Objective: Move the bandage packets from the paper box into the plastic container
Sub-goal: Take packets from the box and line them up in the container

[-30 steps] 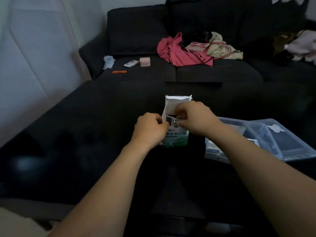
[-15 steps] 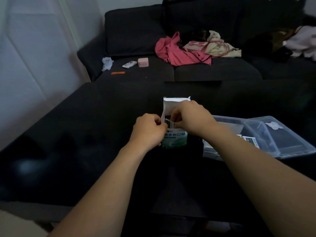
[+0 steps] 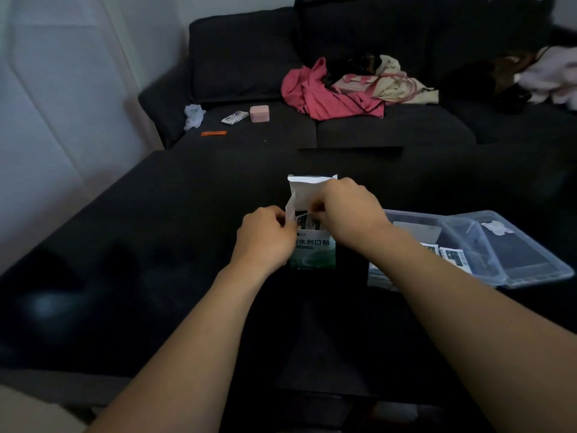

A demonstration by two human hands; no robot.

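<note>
My view is dim and grainy, with the only soft daylight coming off the pale curtain (image 3: 62,120) to my left. The dark sofa (image 3: 390,132) swallows detail in shadow, and the wide lens bends and smears the edges.

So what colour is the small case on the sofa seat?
Pink; the small case shows clearly in the head view.

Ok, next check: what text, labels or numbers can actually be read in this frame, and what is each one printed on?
"水创口贴": on the front of the paper box, its first character hidden by the left hand.
Smaller line under it on the box: too blurred to read.
Print on the bandage packets in the plastic container: too small to read.
Print on the small white pack on the sofa: unreadable.
</note>
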